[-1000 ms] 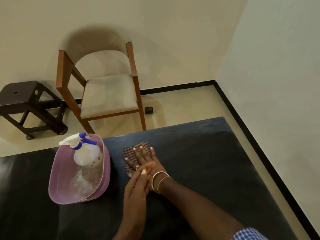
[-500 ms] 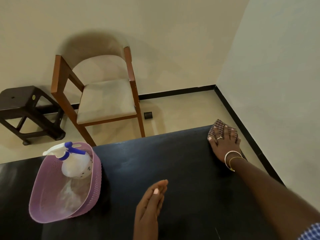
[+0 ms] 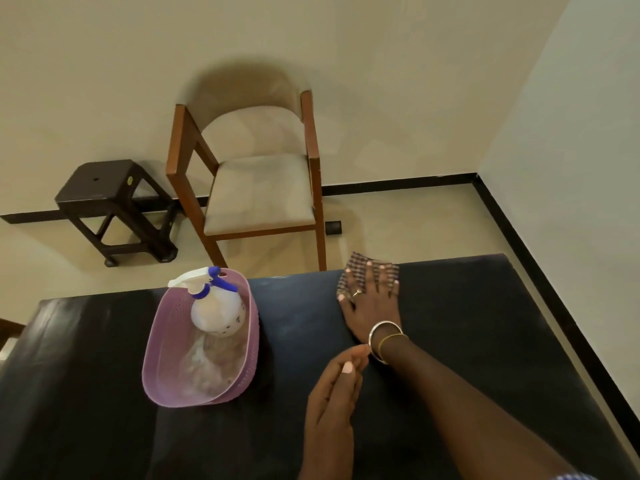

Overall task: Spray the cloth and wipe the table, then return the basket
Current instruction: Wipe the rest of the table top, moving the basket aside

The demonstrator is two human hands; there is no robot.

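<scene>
Right hand [image 3: 370, 299]: fingers spread flat, pressing checked cloth [image 3: 360, 268] at bench [image 3: 485, 323] far edge.
Left hand [image 3: 332, 393]: open, holding nothing.

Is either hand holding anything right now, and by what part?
The right hand presses the checked cloth flat on the black table, fingers spread over its middle. The left hand holds nothing.

The right hand [image 3: 371, 299], flat on the checkered fabric cloth [image 3: 367, 271], has slid it back from the far right corner toward the middle of the far edge, closer to the left hand [image 3: 332, 393].
</scene>
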